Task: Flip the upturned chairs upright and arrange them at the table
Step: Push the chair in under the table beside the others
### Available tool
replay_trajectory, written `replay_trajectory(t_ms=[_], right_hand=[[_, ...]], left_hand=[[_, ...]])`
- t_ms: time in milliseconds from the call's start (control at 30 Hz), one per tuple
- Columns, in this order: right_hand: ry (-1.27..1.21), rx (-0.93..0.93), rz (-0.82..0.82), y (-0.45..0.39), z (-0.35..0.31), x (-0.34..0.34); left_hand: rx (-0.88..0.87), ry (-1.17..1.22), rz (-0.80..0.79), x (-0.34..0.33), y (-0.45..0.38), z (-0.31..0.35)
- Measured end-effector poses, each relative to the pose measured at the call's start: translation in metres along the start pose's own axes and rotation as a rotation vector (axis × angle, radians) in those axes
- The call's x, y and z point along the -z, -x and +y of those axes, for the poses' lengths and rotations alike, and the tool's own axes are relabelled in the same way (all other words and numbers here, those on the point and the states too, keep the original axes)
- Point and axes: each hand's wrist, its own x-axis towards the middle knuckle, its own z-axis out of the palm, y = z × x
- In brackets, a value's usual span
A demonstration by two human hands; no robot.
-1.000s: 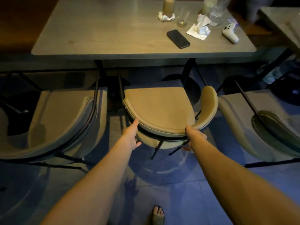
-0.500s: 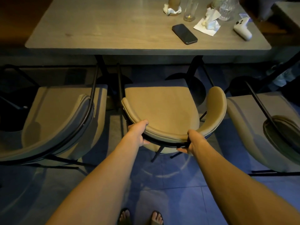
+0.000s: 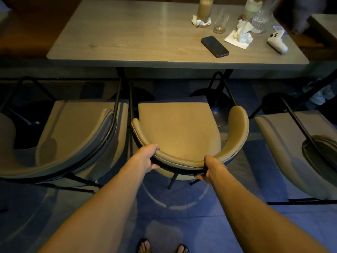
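Note:
A tan padded chair point(image 3: 178, 130) stands upright in front of the grey table point(image 3: 127, 39), its curved backrest toward me. My left hand point(image 3: 148, 157) grips the left part of the backrest rim. My right hand point(image 3: 212, 167) grips the rim further right, fingers curled under it. A second chair point(image 3: 73, 136) lies tipped to the left, its black metal legs sticking out. A third chair point(image 3: 291, 152) lies tipped at the right, with a black leg across it.
On the table's right half lie a black phone point(image 3: 215, 46), a white controller point(image 3: 277, 42), crumpled tissues point(image 3: 240, 34) and several glasses point(image 3: 221, 21). Black round table bases point(image 3: 217, 101) stand on the blue tiled floor under the table. My sandalled feet point(image 3: 162, 247) show at the bottom.
My left hand went from open beside the backrest to closed on its rim. Both hands now hold the middle chair, and my view has shifted slightly back and up.

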Motion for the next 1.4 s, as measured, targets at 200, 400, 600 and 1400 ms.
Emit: replay_trajectory(t_ms=[200, 400, 600, 1400], right_hand=[[-0.085, -0.023, 0.026, 0.032, -0.012, -0.014], [-0.106, -0.036, 0.024, 0.052, -0.021, -0.028], [0.094, 0.056, 0.222, 0.072, -0.020, -0.026], [1.351, 0.895, -0.109, 0.127, 0.002, -0.158]], left_hand=[[0.010, -0.003, 0.010, 0.010, -0.002, 0.021], [0.042, -0.018, 0.030, 0.017, -0.017, 0.040], [-0.001, -0.013, -0.016, 0.024, -0.013, 0.025], [-0.336, -0.910, 0.406, 0.190, -0.062, 0.058]])
